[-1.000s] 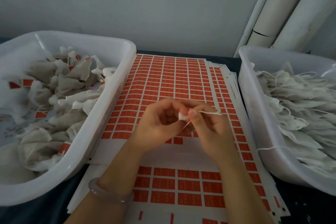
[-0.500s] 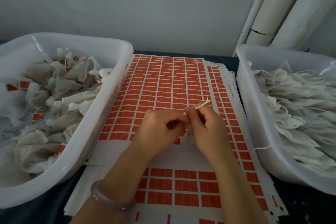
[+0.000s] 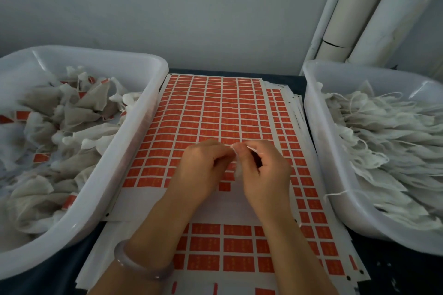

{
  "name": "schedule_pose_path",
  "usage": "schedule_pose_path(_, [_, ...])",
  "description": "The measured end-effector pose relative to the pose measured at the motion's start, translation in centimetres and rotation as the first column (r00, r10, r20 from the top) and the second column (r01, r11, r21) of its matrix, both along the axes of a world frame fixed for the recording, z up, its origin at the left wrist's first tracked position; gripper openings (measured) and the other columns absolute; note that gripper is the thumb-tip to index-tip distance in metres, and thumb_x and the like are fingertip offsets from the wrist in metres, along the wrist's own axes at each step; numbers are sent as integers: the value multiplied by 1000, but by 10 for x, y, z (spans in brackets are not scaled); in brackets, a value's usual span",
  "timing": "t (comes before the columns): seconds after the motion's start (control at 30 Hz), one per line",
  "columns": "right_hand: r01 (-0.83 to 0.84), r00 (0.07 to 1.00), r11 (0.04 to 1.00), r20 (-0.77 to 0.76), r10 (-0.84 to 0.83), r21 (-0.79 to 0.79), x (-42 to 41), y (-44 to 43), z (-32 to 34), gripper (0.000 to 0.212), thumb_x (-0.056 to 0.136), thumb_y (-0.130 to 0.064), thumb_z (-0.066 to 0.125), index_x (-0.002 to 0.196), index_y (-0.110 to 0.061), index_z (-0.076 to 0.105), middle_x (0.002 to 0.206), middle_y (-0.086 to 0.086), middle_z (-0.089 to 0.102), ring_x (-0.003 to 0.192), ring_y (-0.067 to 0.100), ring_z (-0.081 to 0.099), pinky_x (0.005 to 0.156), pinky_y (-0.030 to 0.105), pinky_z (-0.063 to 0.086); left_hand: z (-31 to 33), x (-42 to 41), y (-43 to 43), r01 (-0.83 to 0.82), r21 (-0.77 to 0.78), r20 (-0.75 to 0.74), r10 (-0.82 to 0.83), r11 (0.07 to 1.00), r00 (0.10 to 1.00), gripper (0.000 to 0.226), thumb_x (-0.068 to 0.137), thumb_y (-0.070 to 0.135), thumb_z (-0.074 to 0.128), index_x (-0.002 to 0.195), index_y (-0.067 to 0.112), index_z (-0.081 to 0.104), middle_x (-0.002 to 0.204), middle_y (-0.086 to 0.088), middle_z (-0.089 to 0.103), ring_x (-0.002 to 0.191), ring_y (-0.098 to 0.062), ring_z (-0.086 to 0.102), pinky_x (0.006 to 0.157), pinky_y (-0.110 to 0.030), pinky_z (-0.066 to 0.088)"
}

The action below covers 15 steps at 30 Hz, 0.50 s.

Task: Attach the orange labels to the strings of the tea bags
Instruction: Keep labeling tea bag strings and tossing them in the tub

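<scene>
Two white bins flank a stack of label sheets [image 3: 215, 112] on the dark tabletop [image 3: 393, 266].

1. Finished work. The left bin [image 3: 134, 112], at the left edge of the tabletop, holds labelled tea bags [image 3: 79, 108]. Orange labels [image 3: 40, 157] show among them on the strings.
2. Remaining work. The right bin [image 3: 318, 127], at the right edge, holds a dense pile of plain tea bags [image 3: 388, 146] with bare strings. One loose string end [image 3: 335, 193] hangs over its rim. Judged from the size of this pile, a large share of the task is left.
3. Label supply. The near rows of the top sheet are stripped to bare backing [image 3: 143, 201]. Many full rows remain toward the far edge.
4. Step in hand. Both hands work above the middle of the top sheet. The grip of the left hand [image 3: 203, 167] is clenched, with its fingertips pinching the string [image 3: 251, 149] of one tea bag. The grip of the right hand [image 3: 263, 175] pinches the same string, which runs over its forefinger. The held tea bag [image 3: 238, 171] hangs between the two hands, over the sheet.
5. Whether a label already sits inside the pinch cannot be determined, because the fingers hide that spot.
</scene>
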State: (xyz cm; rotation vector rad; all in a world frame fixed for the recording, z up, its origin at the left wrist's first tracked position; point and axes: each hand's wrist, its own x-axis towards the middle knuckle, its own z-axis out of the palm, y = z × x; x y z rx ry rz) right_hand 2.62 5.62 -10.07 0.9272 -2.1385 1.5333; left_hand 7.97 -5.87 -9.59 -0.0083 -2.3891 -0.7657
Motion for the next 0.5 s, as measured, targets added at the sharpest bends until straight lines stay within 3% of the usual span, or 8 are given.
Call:
schedule_pose_path(0.07, [-43, 999, 999, -34, 43, 12, -1, 0, 0, 16, 89, -17, 63, 86, -2, 69, 79, 2, 67, 71, 8, 58, 66, 10, 45, 0, 0, 2, -31, 289, 76, 10, 957, 997, 17, 90, 5, 57, 81, 5, 72, 73, -11, 65, 68, -21, 59, 63, -37, 49])
schedule_pose_path(0.1, [-64, 997, 997, -36, 66, 30, -1, 0, 0, 17, 89, -17, 64, 86, -1, 69, 80, 2, 67, 72, 8, 59, 67, 9, 44, 2, 1, 1, -31, 498, 116, -31, 867, 993, 23, 92, 15, 56, 79, 2, 69, 75, -17, 61, 69, -24, 56, 65, -37, 48])
schedule_pose_path(0.17, [-109, 993, 991, -30, 112, 82, 0, -1, 0, 11, 87, -13, 68, 86, -2, 70, 82, 2, 67, 74, 9, 60, 68, 9, 44, 5, 2, -1, -64, 808, 146, -94, 585, 985, 56, 84, 46, 59, 76, -9, 59, 72, -27, 50, 64, -29, 46, 63, -35, 42])
schedule_pose_path(0.2, [-134, 990, 986, -27, 138, 100, 1, -1, 0, 11, 85, -14, 70, 85, -3, 71, 82, 2, 67, 74, 8, 60, 68, 9, 44, 5, 2, -3, -100, 868, 166, -94, 487, 982, 67, 75, 55, 62, 75, -11, 57, 67, -23, 47, 60, -27, 43, 59, -33, 41])
schedule_pose_path(0.23, [-164, 986, 981, -22, 167, 101, 1, -1, 0, 15, 85, -19, 70, 84, -4, 71, 81, 1, 67, 73, 7, 59, 67, 9, 44, 5, 2, -5, -124, 894, 178, -86, 431, 980, 63, 71, 55, 67, 74, -8, 61, 63, -19, 49, 57, -24, 45, 55, -29, 42])
schedule_pose_path(0.33, [-227, 973, 974, 35, 227, 12, 0, 0, 3, 23, 83, -33, 69, 82, -10, 72, 80, 1, 67, 74, 8, 58, 65, 16, 48, 3, 0, -5, -149, 910, 191, -72, 387, 979, 16, 80, 19, 69, 67, 11, 73, 57, -6, 59, 51, -15, 51, 46, -23, 43])
schedule_pose_path(0.43, [-228, 966, 971, 105, 235, -76, -2, 4, 8, 10, 80, -32, 66, 79, -23, 69, 74, -2, 67, 70, 11, 59, 61, 26, 50, 2, 2, -10, -35, 892, 118, -158, 450, 980, 18, 85, 8, 61, 74, 12, 75, 68, -12, 64, 58, -18, 57, 51, -24, 48])
schedule_pose_path(0.5, [-199, 961, 972, 168, 219, -127, -2, 6, 11, 11, 77, -40, 65, 74, -30, 66, 69, -5, 65, 67, 11, 59, 58, 22, 50, 3, 5, -14, 47, 875, 87, -252, 483, 964, 11, 83, 12, 65, 78, 10, 75, 75, -16, 66, 66, -22, 61, 61, -27, 52])
